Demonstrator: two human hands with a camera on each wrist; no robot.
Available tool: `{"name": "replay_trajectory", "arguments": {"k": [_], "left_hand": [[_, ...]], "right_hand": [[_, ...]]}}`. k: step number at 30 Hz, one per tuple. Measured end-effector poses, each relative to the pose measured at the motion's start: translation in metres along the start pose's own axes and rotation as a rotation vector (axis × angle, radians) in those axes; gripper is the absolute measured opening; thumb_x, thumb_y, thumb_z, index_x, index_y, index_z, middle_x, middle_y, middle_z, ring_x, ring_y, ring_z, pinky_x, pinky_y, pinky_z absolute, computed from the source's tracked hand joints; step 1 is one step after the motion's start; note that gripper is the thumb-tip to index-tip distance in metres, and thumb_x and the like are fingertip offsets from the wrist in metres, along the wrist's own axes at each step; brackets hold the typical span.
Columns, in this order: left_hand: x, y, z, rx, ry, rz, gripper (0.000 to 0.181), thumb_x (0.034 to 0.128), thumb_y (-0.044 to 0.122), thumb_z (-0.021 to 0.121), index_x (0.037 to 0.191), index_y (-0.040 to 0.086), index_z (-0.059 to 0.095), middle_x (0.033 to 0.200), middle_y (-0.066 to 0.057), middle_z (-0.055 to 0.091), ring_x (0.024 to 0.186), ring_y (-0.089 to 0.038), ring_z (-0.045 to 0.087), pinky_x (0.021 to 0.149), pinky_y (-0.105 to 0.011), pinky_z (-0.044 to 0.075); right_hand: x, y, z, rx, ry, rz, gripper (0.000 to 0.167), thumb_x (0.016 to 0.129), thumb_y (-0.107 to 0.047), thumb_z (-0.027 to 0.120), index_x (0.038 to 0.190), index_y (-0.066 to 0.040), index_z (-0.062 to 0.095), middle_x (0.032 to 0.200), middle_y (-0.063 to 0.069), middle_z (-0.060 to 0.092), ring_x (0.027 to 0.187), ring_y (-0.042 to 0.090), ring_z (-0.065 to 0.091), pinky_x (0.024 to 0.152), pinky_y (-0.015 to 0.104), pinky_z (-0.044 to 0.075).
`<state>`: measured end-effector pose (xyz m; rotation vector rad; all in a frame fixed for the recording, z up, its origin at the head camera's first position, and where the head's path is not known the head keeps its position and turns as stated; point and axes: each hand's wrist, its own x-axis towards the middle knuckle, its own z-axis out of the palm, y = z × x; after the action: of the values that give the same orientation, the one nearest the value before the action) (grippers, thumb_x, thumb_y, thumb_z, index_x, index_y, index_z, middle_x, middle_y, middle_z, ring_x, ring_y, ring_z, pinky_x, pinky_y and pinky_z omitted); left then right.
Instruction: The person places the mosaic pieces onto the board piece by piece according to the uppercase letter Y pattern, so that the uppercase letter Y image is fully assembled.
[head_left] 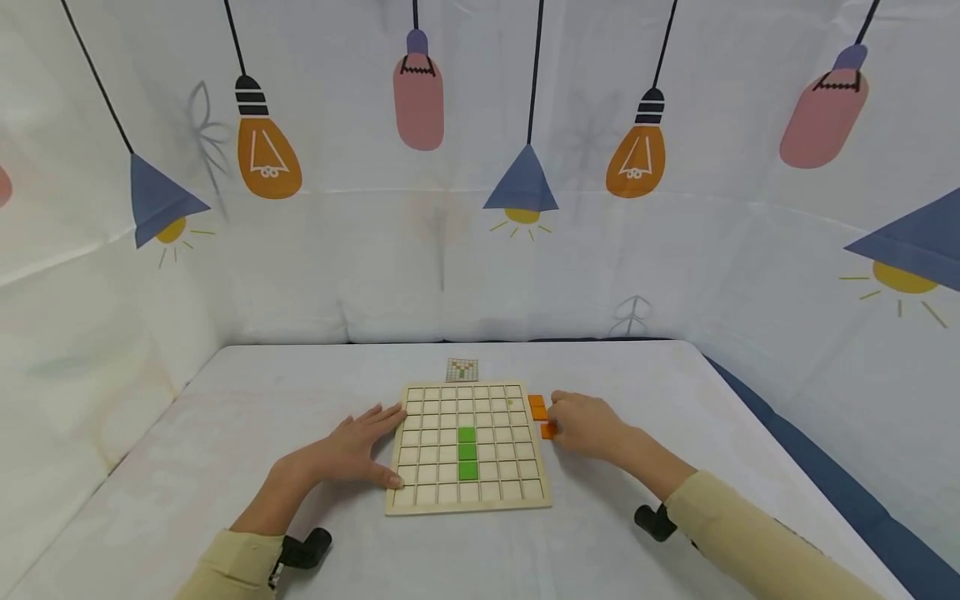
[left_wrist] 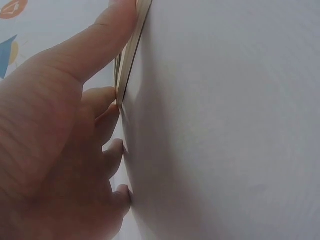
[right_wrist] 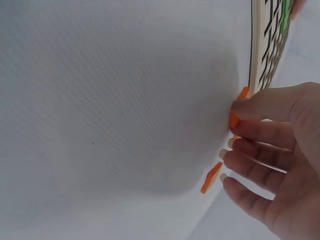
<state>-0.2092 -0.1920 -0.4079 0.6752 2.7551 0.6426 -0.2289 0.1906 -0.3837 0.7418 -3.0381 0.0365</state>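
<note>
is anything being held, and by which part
The right hand pinches an orange tile, seemingly by its edges, partly hidden; the left hand only touches the board.

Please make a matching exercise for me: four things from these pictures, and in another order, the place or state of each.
1. Left hand
2. Right hand
3. Green tiles
4. Small patterned card

A. Lined up on the board
B. Beyond the board's far edge
C. Pinching an orange tile
D. Touching the board's left edge

Pairs: 1-D; 2-C; 3-A; 4-B
</note>
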Motion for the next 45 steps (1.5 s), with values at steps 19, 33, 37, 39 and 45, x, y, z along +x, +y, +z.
{"name": "replay_trajectory", "arguments": {"k": [19,33,37,39,45], "left_hand": [[-0.001,-0.002,0.001,-0.013,-0.003,-0.007,0.114,0.0718,0.061,0.080,0.158,0.010,0.026,0.166,-0.012,0.023,0.153,-0.044,0.013,0.116,-0.073,0.009],[-0.001,-0.002,0.001,-0.014,-0.003,-0.014,0.113,0.0725,0.060,0.080,0.158,0.011,0.026,0.166,-0.011,0.023,0.154,-0.043,0.013,0.116,-0.073,0.009],[0.000,-0.002,0.002,-0.006,-0.002,-0.012,0.112,0.0728,0.061,0.080,0.158,0.011,0.026,0.166,-0.010,0.023,0.154,-0.042,0.013,0.116,-0.073,0.009],[0.000,-0.002,0.002,-0.005,-0.003,-0.011,0.112,0.0731,0.061,0.079,0.158,0.011,0.026,0.166,-0.010,0.023,0.154,-0.042,0.014,0.116,-0.073,0.009],[-0.001,-0.001,0.001,-0.009,-0.002,-0.009,0.111,0.0741,0.059,0.079,0.158,0.011,0.026,0.166,-0.010,0.023,0.153,-0.042,0.013,0.116,-0.072,0.009]], "right_hand": [[0.007,0.000,0.003,-0.044,0.026,-0.020,0.006,0.077,-0.009,0.069,0.074,-0.015,0.068,0.075,-0.004,0.046,0.063,0.012,0.040,0.056,0.025,0.031],[0.012,-0.001,0.000,-0.051,0.059,-0.043,0.007,0.076,-0.010,0.069,0.073,-0.016,0.067,0.076,-0.003,0.047,0.064,0.013,0.042,0.056,0.025,0.033],[0.014,-0.004,0.000,-0.050,0.087,-0.053,0.011,0.076,-0.012,0.072,0.069,-0.016,0.064,0.075,-0.004,0.047,0.063,0.013,0.042,0.054,0.024,0.032],[0.015,-0.006,-0.001,-0.048,0.094,-0.060,0.011,0.076,-0.014,0.072,0.070,-0.016,0.063,0.075,-0.005,0.047,0.062,0.012,0.042,0.054,0.023,0.033],[0.020,-0.011,-0.003,-0.048,0.110,-0.095,0.002,0.077,-0.012,0.070,0.079,-0.013,0.070,0.075,-0.005,0.048,0.063,0.011,0.042,0.054,0.022,0.034]]}}
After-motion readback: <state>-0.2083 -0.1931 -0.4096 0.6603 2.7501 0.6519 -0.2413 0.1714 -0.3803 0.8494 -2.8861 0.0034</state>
